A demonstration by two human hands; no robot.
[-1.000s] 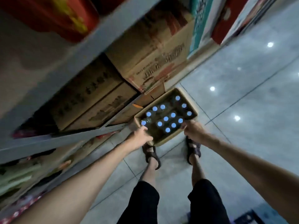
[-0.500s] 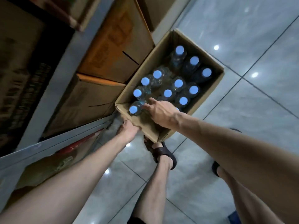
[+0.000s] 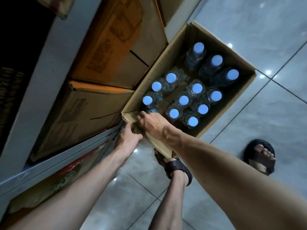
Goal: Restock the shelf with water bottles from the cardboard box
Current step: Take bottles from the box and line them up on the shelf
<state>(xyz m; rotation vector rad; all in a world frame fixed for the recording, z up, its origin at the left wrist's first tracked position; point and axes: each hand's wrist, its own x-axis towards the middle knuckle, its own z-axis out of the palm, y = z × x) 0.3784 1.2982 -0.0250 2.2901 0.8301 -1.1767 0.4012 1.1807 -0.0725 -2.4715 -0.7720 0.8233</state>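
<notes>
Person at the shelf: bare arms, strapped sandals.
Left hand (image 3: 127, 138) and right hand (image 3: 152, 125) bare, forearms uncovered; left sandal (image 3: 178, 168) and right sandal (image 3: 254, 159) dark brown, open-toed, broad-strapped.

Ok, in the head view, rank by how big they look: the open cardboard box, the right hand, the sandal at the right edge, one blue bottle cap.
1. open cardboard box
2. right hand and sandal: about alike, so not ranked against each other
3. blue bottle cap

Right hand (image 3: 150, 123) shifted to open brown cardboard box's (image 3: 154, 72) near-left corner, now covering clear blue-capped water bottle (image 3: 150, 111) there; apparently gripping it.
</notes>
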